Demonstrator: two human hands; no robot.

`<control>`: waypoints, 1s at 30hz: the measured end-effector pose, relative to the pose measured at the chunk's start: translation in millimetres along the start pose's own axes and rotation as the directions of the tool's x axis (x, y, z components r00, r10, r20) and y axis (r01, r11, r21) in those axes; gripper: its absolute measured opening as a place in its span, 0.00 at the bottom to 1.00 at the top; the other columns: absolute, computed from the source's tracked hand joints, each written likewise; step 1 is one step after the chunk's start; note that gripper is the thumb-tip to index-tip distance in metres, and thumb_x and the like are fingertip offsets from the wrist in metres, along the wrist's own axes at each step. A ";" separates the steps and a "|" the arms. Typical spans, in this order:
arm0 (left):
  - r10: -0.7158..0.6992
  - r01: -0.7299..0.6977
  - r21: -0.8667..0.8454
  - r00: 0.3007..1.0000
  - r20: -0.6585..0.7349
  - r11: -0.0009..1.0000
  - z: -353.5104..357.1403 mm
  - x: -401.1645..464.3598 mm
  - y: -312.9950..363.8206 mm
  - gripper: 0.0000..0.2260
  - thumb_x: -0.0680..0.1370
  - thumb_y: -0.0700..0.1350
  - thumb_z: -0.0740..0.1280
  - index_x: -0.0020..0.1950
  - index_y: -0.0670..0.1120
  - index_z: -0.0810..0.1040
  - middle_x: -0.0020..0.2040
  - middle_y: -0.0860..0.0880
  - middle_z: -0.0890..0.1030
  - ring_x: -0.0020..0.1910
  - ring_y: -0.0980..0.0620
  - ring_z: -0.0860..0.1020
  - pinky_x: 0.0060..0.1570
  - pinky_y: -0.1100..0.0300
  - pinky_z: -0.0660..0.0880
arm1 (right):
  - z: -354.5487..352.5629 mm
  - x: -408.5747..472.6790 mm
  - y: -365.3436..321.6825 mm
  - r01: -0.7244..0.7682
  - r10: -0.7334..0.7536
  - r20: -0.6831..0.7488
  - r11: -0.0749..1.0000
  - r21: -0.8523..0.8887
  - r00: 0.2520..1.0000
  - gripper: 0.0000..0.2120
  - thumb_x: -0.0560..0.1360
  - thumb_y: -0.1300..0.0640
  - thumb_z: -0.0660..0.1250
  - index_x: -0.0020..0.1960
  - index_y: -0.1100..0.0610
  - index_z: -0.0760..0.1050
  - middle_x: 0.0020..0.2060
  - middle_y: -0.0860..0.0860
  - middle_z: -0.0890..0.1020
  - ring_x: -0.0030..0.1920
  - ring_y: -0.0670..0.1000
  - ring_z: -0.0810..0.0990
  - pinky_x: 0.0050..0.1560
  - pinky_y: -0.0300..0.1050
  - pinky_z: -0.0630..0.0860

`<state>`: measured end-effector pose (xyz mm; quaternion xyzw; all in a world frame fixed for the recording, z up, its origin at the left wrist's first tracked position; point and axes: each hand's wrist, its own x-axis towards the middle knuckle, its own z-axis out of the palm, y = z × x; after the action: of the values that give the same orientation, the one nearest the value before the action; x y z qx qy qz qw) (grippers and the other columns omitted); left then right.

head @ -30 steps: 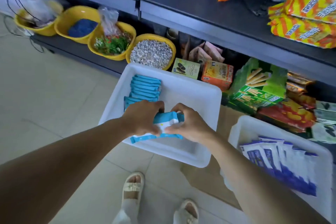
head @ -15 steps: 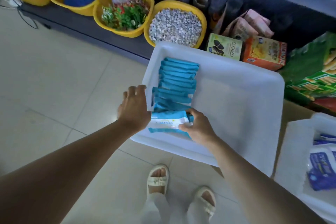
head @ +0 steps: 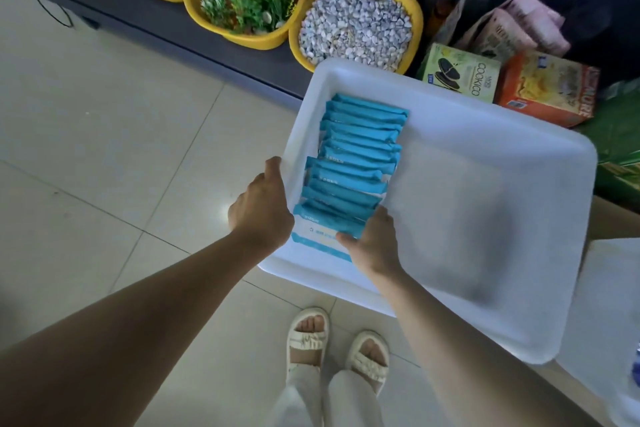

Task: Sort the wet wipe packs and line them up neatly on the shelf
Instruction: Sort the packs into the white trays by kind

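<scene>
A row of several teal wet wipe packs (head: 360, 149) stands on edge along the left side of a white tray (head: 485, 184). The nearest pack (head: 318, 230) leans at the front of the row, its white label facing me. My right hand (head: 372, 243) pinches that pack's right end, thumb on its face. My left hand (head: 263, 204) straddles the tray's left rim beside the pack's left end, thumb outside and fingers curled down inside, out of sight.
The tray juts out from a low dark shelf. Behind it sit yellow bowls of white pebbles (head: 356, 24) and plastic plants (head: 249, 3), a Cookico box (head: 460, 76) and an orange box (head: 547, 90). A second white tray's (head: 602, 305) corner shows at right. My sandalled feet (head: 336, 347) stand on tiled floor.
My left hand let go of the pack and moved onto the tray's left rim. The right hand set the pack against the front of the row. The view dropped lower.
</scene>
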<state>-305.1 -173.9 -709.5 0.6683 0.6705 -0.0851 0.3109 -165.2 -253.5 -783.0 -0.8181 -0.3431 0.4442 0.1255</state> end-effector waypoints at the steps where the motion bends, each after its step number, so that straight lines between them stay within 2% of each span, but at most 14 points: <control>1: 0.003 -0.003 0.000 1.000 0.000 1.000 0.8 0.1 -0.4 0.29 0.76 0.38 0.66 0.71 0.50 0.56 0.59 0.49 0.76 0.46 0.50 0.75 0.45 0.50 0.78 | 0.7 1.6 -2.7 0.039 -0.040 -0.012 0.998 -0.047 0.999 0.28 0.72 0.54 0.72 0.65 0.60 0.62 0.59 0.56 0.70 0.55 0.57 0.76 0.52 0.48 0.74; 4: 0.013 -0.013 0.017 1.000 -0.015 1.000 3.0 -0.3 -1.5 0.28 0.76 0.38 0.66 0.71 0.51 0.56 0.59 0.50 0.77 0.45 0.50 0.75 0.44 0.50 0.78 | 0.2 7.3 -3.9 0.099 -0.103 -0.021 0.986 -0.135 0.994 0.30 0.73 0.54 0.71 0.67 0.61 0.60 0.59 0.57 0.70 0.56 0.58 0.75 0.52 0.50 0.74; 7: 0.011 -0.011 0.029 1.000 -0.016 1.000 1.6 -2.0 -0.7 0.28 0.76 0.38 0.65 0.71 0.50 0.56 0.58 0.48 0.77 0.45 0.48 0.76 0.45 0.49 0.78 | -5.6 7.6 1.4 0.083 -0.072 0.049 0.961 -0.263 0.996 0.34 0.73 0.49 0.70 0.69 0.61 0.58 0.61 0.56 0.70 0.60 0.57 0.73 0.53 0.52 0.73; 11: 0.000 -0.002 0.036 0.998 0.063 0.999 -8.2 -5.5 4.7 0.30 0.76 0.39 0.65 0.73 0.49 0.54 0.58 0.48 0.76 0.46 0.48 0.75 0.46 0.49 0.77 | -26.6 -0.7 -1.5 0.100 -0.082 0.068 0.942 -0.322 0.994 0.31 0.72 0.47 0.70 0.67 0.60 0.60 0.60 0.55 0.69 0.61 0.56 0.69 0.54 0.51 0.73; 15: 0.028 -0.035 0.081 0.996 0.085 0.996 -28.5 -17.1 20.4 0.29 0.76 0.42 0.67 0.72 0.47 0.57 0.63 0.46 0.73 0.57 0.46 0.75 0.51 0.49 0.76 | -66.4 -21.2 -21.3 0.219 -0.230 0.016 0.900 -0.377 0.973 0.28 0.73 0.50 0.68 0.67 0.59 0.62 0.61 0.55 0.69 0.62 0.55 0.67 0.58 0.50 0.71; 17: 0.074 -0.081 0.097 0.995 0.072 0.992 -45.2 -25.3 34.5 0.27 0.76 0.42 0.66 0.72 0.47 0.59 0.66 0.46 0.71 0.62 0.45 0.73 0.54 0.49 0.75 | -92.6 -35.0 -36.9 0.294 -0.322 0.017 0.839 -0.458 0.946 0.26 0.75 0.50 0.66 0.68 0.59 0.63 0.62 0.54 0.70 0.62 0.55 0.68 0.59 0.49 0.71; 21: 0.204 -0.216 0.085 0.971 0.123 0.973 -97.2 -45.5 74.1 0.22 0.79 0.44 0.61 0.72 0.49 0.62 0.66 0.48 0.73 0.63 0.47 0.73 0.59 0.50 0.73 | -155.4 -70.8 -80.2 0.368 -0.449 0.003 0.728 -0.578 0.893 0.22 0.76 0.47 0.65 0.64 0.58 0.67 0.60 0.53 0.72 0.61 0.54 0.70 0.60 0.47 0.71; 24: 0.302 -0.315 0.093 0.945 0.129 0.945 -143.8 -64.4 106.3 0.19 0.80 0.47 0.60 0.71 0.48 0.65 0.65 0.47 0.74 0.63 0.45 0.73 0.60 0.50 0.72 | -209.2 -105.1 -115.8 0.372 -0.495 -0.018 0.676 -0.636 0.869 0.20 0.77 0.47 0.63 0.63 0.58 0.68 0.60 0.54 0.73 0.61 0.55 0.71 0.60 0.48 0.69; 30: 0.477 -0.477 0.131 0.878 0.027 0.869 -243.5 -120.2 173.7 0.14 0.79 0.48 0.60 0.64 0.49 0.71 0.60 0.46 0.77 0.57 0.45 0.76 0.55 0.48 0.75 | -321.0 -187.4 -173.6 0.306 -0.555 -0.132 0.624 -0.719 0.821 0.22 0.77 0.47 0.62 0.67 0.57 0.66 0.63 0.54 0.72 0.64 0.56 0.71 0.58 0.49 0.69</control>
<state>-224.5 -130.3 -400.4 0.8326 0.4786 -0.0483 0.2745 -51.7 -220.4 -390.2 -0.7620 -0.6401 0.0973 -0.0146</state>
